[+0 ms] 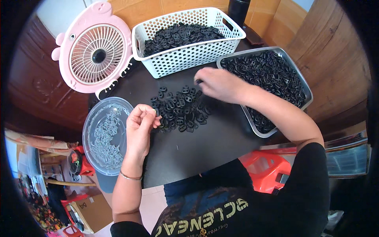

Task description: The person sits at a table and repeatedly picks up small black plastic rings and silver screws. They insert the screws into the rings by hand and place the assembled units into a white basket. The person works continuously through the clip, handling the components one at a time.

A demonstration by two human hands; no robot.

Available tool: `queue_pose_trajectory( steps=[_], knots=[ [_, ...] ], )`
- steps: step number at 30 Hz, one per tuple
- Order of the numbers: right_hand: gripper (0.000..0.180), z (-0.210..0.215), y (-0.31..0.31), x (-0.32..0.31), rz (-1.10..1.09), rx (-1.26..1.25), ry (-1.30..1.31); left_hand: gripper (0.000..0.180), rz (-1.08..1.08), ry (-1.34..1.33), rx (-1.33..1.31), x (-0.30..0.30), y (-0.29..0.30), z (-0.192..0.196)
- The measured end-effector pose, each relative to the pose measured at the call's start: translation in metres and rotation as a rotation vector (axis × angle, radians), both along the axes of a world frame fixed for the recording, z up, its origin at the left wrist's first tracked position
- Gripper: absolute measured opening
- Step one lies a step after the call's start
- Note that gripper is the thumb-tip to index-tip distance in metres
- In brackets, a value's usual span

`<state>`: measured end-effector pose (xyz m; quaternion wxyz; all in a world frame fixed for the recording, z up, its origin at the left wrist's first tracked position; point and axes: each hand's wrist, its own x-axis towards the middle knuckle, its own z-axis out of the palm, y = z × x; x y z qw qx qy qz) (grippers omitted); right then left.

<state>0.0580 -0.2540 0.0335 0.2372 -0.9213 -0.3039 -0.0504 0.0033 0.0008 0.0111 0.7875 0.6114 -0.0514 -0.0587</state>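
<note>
Her left hand (pixel 139 125) pinches one small black piece, and her right hand (pixel 219 84) picks another from the pile (pixel 179 110) at twelve o'clock. Pieces could roll off the table (pixel 205 146) if bumped.

Bare dark table (pixel 205 146) lies open from the pile of small black parts (pixel 179 108) toward 6 o'clock. At 12 o'clock the white basket (pixel 185 55) walls off the far edge; at 3 o'clock the metal tray (pixel 302 85) blocks, with the right hand (pixel 219 83) across the gap between them. At 9 o'clock sits the clear lidded tub (pixel 106 136), at 10 o'clock the pink fan (pixel 96 49)
</note>
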Motion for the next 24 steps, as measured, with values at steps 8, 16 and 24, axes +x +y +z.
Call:
queue_pose_trajectory(
  steps=[8,16,24],
  knots=[
    [0.016,-0.001,0.0,0.007,0.021,0.089,-0.169,0.005,-0.008,-0.004,0.01,0.0,0.006,-0.002],
    [0.014,-0.014,-0.093,0.029,-0.258,-0.084,-0.299,0.005,-0.036,-0.021,-0.007,0.0,0.003,-0.004],
    [0.021,-0.007,-0.088,0.028,-0.1,-0.082,-0.106,0.007,-0.022,0.001,0.001,0.0,0.002,-0.001]
  ],
)
